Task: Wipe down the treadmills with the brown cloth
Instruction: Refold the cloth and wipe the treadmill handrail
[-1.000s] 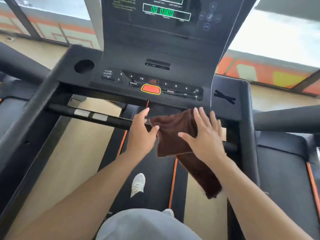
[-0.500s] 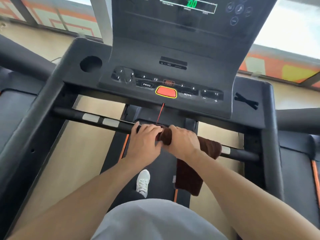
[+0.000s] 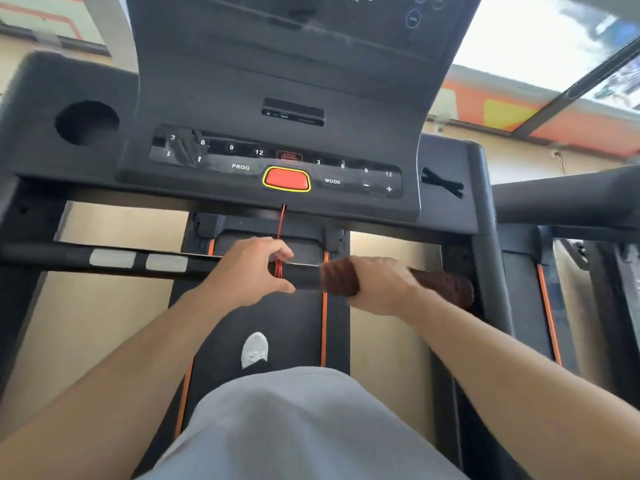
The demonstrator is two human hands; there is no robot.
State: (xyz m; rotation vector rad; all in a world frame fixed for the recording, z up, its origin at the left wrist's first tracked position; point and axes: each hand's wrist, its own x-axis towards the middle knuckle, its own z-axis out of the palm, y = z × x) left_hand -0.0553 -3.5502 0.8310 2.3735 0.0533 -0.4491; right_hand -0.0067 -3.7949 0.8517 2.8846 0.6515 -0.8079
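I stand on a black treadmill, its console (image 3: 277,161) just ahead of me. A black crossbar (image 3: 69,258) runs across below the console. The brown cloth (image 3: 446,284) is wrapped round the right part of this bar. My right hand (image 3: 377,285) grips the cloth and the bar together, and its fingers are curled over the top. My left hand (image 3: 249,271) curls round the bar at its middle, beside a red safety cord (image 3: 281,223) that hangs from the console. Part of the cloth is hidden under my right hand.
A round cup holder (image 3: 86,123) sits at the console's left, a red stop button (image 3: 286,179) at its middle. Silver grip sensors (image 3: 112,258) lie on the bar's left part. Padded side rails (image 3: 568,199) of neighbouring treadmills flank me. My white shoe (image 3: 254,349) is on the belt.
My right hand slid the cloth rightward along the bar, away from my left hand. The loose end that hung down is now bunched on the bar. The view came closer to the console.
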